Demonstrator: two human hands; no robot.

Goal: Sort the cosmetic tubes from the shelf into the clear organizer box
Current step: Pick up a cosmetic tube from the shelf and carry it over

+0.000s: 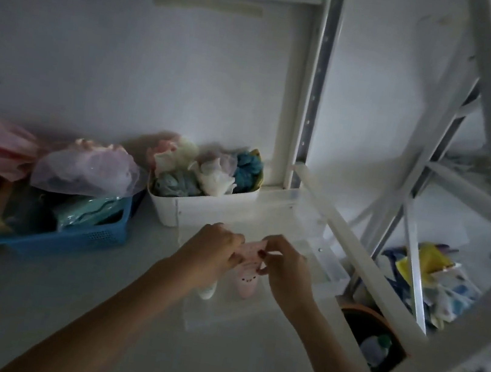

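Observation:
A pink cosmetic tube [249,269] with small dark marks is held upright between both hands over the clear organizer box [311,224], cap end down. My left hand [212,251] pinches its upper left edge. My right hand [283,264] pinches the upper right edge. Under my left hand a white tube [207,291] pokes out, cap down. The clear box stands on the white shelf [92,306], and its walls are hard to make out in the dim light.
A white bin [202,208] of bunched fabric stands just behind the hands. A blue basket [71,233] with cloth and bags sits to the left. A white shelf post [315,84] rises behind. Lower right, a dark pot [374,339] and more packets [434,277] lie below.

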